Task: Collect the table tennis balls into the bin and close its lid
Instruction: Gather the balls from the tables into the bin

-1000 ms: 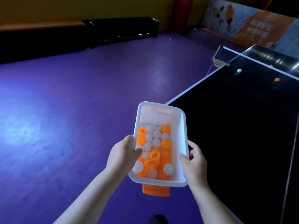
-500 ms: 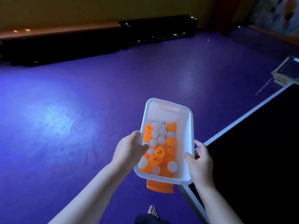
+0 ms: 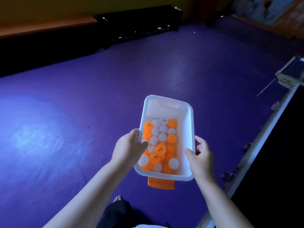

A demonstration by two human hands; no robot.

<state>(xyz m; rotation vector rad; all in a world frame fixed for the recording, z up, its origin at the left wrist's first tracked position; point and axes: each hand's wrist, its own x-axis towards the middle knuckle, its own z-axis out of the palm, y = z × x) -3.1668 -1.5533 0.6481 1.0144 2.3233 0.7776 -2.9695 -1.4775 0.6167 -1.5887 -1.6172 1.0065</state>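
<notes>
Fingers (image 3: 190, 152) curl round the long rims of the white bin (image 3: 186, 125), left hand (image 3: 130, 148) at 9 o'clock, right hand (image 3: 202, 156) at 3. Orange and white balls (image 3: 162, 142) lie inside, over the purple floor (image 3: 82, 96).

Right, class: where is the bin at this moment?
In the head view the bin is centre frame, over the purple floor, held between the left hand and right hand, left of the table.
</notes>
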